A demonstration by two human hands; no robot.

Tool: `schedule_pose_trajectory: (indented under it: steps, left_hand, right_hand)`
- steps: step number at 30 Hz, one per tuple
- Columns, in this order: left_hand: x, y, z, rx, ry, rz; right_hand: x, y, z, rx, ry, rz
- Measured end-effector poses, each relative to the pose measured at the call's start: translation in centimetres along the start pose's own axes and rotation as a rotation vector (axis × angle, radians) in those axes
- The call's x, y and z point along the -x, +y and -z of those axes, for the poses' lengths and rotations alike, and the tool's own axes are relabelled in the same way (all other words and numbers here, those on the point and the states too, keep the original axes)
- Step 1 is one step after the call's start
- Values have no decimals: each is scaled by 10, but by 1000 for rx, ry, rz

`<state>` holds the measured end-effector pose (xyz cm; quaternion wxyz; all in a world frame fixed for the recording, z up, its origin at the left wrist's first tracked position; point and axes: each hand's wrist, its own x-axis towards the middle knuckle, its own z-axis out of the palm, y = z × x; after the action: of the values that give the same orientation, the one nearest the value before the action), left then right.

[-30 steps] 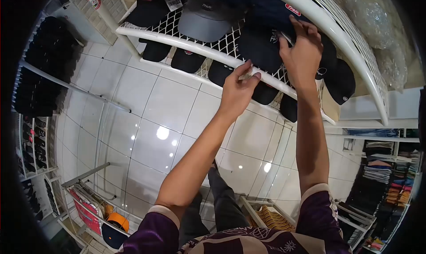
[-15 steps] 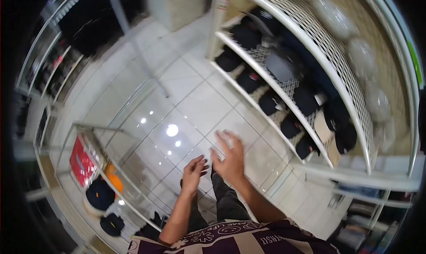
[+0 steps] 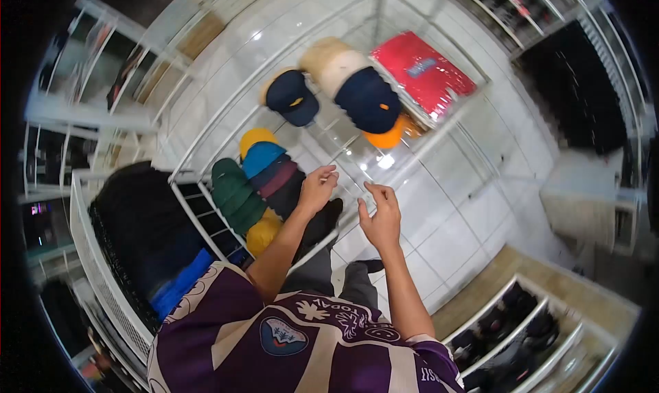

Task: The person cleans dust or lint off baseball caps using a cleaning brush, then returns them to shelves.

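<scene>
My left hand (image 3: 318,190) is in the air above the near edge of a glass-and-metal display rack, its fingers loosely bent and slightly apart, holding nothing. My right hand (image 3: 381,214) hovers over the tiled floor beside it, thumb and fingers apart, palm bare. Closest to the left hand are stacked caps: a maroon cap (image 3: 277,178), a blue cap (image 3: 263,158) and green caps (image 3: 237,196). Farther along the rack lie a navy cap with a yellow emblem (image 3: 293,99), a stack topped by a navy cap (image 3: 368,99), and an orange cap (image 3: 386,133).
A red plastic-wrapped packet (image 3: 422,74) lies at the rack's far end. Dark garments (image 3: 141,221) fill a white mesh bin at left. Shelves of black caps (image 3: 504,324) stand at lower right. Black clothing (image 3: 576,84) hangs at upper right.
My view has swung left, away from the cap shelves and onto the display rack with coloured caps. Both hands stay raised and hold nothing; the right hand's fingers are less spread.
</scene>
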<state>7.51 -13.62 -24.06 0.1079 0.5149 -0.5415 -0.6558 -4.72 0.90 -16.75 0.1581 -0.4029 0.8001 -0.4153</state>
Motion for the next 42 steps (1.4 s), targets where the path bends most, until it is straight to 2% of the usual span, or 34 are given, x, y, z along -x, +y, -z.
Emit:
schedule_pose_trajectory:
  steps: [2, 4, 7, 9, 10, 11, 14, 16, 20, 22, 23, 24, 25, 26, 27, 28, 29, 30, 31, 32, 33, 34, 36, 38, 39, 40, 42]
  left_hand:
    - [-25, -9, 45, -108, 113, -83]
    - [-46, -2, 70, -134, 179, -68]
    - [-92, 8, 100, -324, 293, -296]
    - [-128, 24, 119, -391, 310, -233]
    - [-151, 25, 128, -496, 347, -279]
    - [-176, 26, 139, -601, 383, -327]
    - [-241, 22, 159, -657, 513, -398]
    - [-268, 25, 165, -794, 592, -451]
    - [-290, 26, 165, -723, 532, -391]
    - [-269, 50, 162, -749, 467, -207]
    - [-259, 56, 156, -614, 336, -124]
    - [-257, 37, 140, -493, 314, -220]
    - [-251, 16, 123, -373, 290, -312]
    - [-224, 28, 110, -307, 201, -165]
    - [-187, 47, 101, -168, 157, -179]
    - [-163, 39, 84, 158, 82, -65]
    - [-129, 52, 71, 470, -28, -79]
    - [-96, 65, 65, 731, -172, 30]
    - [-73, 55, 51, 848, -280, 97]
    - [-45, 59, 39, 922, -372, 138]
    - [-22, 59, 29, 938, -470, 201]
    - [0, 63, 20, 831, -442, 215]
    - [29, 60, 13, 733, -540, -44]
    - [26, 37, 22, 529, -812, 95]
    - [22, 36, 18, 499, -900, -4]
    - [16, 11, 18, 897, -985, 111]
    - [40, 49, 4, 771, -867, 264]
  right_hand:
    - [-30, -16, -41, -1, -75, 24]
    - [-59, -13, -78, -6, -156, 6]
    - [-99, -16, -132, -24, -241, 13]
    - [-118, -15, -163, 26, -298, 37]
    - [-125, -14, -173, 32, -321, 38]
    - [-135, -14, -183, 31, -340, 31]
    - [-154, -19, -199, 66, -392, 23]
    - [-158, -21, -199, 38, -438, -55]
    - [-149, -8, -194, 38, -435, -125]
    - [-140, 0, -190, 23, -420, -179]
    - [-138, 4, -185, 22, -436, -226]
    - [-137, 9, -182, 24, -425, -225]
    - [-133, 16, -180, -94, -381, -409]
    - [-128, 27, -180, -216, -337, -588]
    - [-117, 55, -183, -366, -307, -747]
    - [-116, 48, -172, -368, -297, -749]
    - [-119, 28, -156, -643, -120, -1050]
    - [-122, 7, -140, -923, 72, -1336]
    - [-119, -7, -120, -1138, 37, -1160]
    - [-106, 13, -110, -1307, 52, -988]
    - [-94, 14, -91, -1297, 51, -942]
    - [-85, 12, -72, -1286, 54, -892]
    - [-68, 6, -31, -1271, 137, -836]
    - [-42, -4, 15, -1243, 262, -782]
    - [-28, -8, 37, -1249, 309, -781]
    - [-14, -10, 61, -1257, 357, -769]
    - [22, -9, 106, -1284, 393, -719]
